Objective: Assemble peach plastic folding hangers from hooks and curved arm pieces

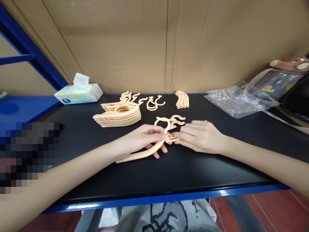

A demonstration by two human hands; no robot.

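"How much room is there around the hands?"

"In the head view, black tabletop (145,182) runs from them to the blue front edge (169,198) at six o'clock; a brown panel (116,48) bounds the far side at twelve. A stack of hanger arms (118,120) sits at ten, loose hooks (152,108) at eleven, a plastic bag (238,101) at two."

"And the grip?"

"The left hand (153,137) pinches a long hanger arm (142,155) between thumb and fingers, mid-table. The right hand (200,137) has its fingertips closed on a slim piece (173,140), right beside it. I can't tell if the two are joined."

"What about shapes and materials?"

"Smooth, pale peach, plastic-looking. The held arm bends into a ring at twelve and tapers off toward eight. The bag is clear and crinkled."
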